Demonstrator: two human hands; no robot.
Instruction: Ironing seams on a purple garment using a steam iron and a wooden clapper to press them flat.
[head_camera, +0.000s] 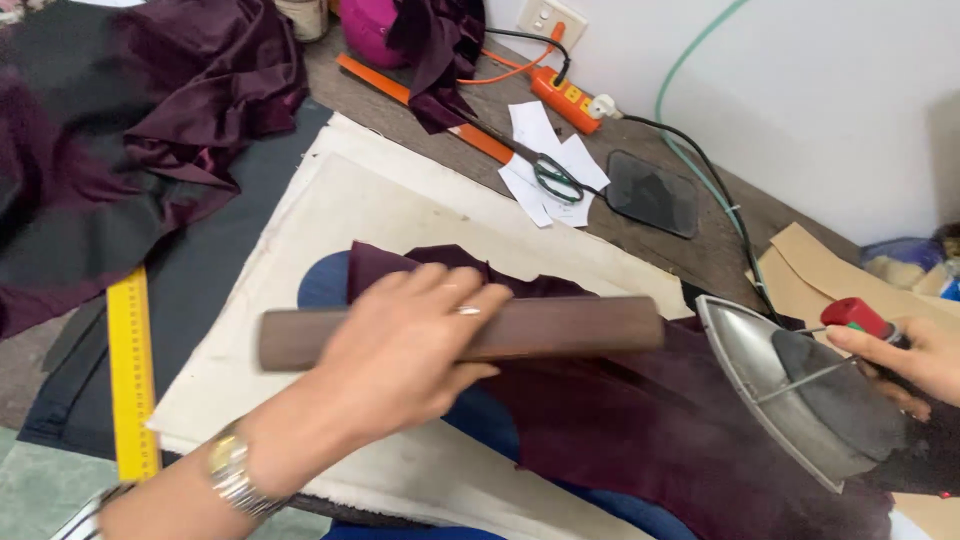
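My left hand (400, 345) grips a long brown wooden block (570, 327), held level across a piece of dark purple fabric (640, 430). The fabric lies on a cream pressing pad (330, 220) with a blue patch beneath it. My right hand (905, 358) holds the red and green handle of a steam iron (800, 395). The iron is tipped up on its side over the fabric's right part, its shiny soleplate facing left toward the block's end.
A heap of purple and black cloth (130, 130) fills the upper left. A yellow ruler (131, 375) lies along the pad's left. Scissors (555, 178) on white papers, an orange power strip (565, 97), a dark grey mat (652, 193) and brown paper (830, 270) lie behind.
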